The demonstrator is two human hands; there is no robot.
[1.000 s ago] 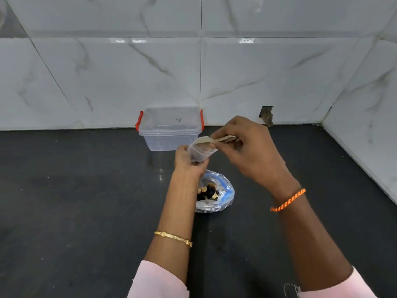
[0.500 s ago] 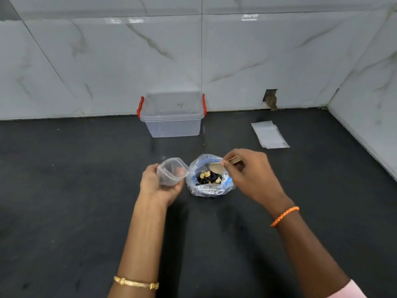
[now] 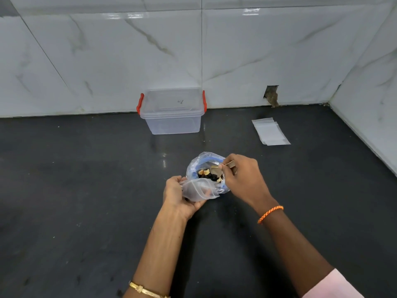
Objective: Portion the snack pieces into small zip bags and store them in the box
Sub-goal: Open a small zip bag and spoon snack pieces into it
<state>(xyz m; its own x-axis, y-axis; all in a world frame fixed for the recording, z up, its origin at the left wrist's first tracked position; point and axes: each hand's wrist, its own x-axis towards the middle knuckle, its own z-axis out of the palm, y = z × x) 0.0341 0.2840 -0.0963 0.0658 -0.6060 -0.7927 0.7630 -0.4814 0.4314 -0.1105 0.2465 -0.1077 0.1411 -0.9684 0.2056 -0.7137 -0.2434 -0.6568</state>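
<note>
Because the small zip bag (image 3: pixel 198 189) your left hand (image 3: pixel 179 195) grips by its mouth is thin, limp and slippery, keep pinching that rim while your right hand (image 3: pixel 243 179), closed on the spoon (image 3: pixel 217 169), dips into the snack bag (image 3: pixel 207 168) just beyond.

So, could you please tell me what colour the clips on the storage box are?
The clips on the clear storage box are red, shown best in the head view.

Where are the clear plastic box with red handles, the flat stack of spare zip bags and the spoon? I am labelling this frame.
clear plastic box with red handles (image 3: pixel 174 123), head view, front wall
flat stack of spare zip bags (image 3: pixel 270 131), head view, middle
spoon (image 3: pixel 215 170), head view, bowl
</note>
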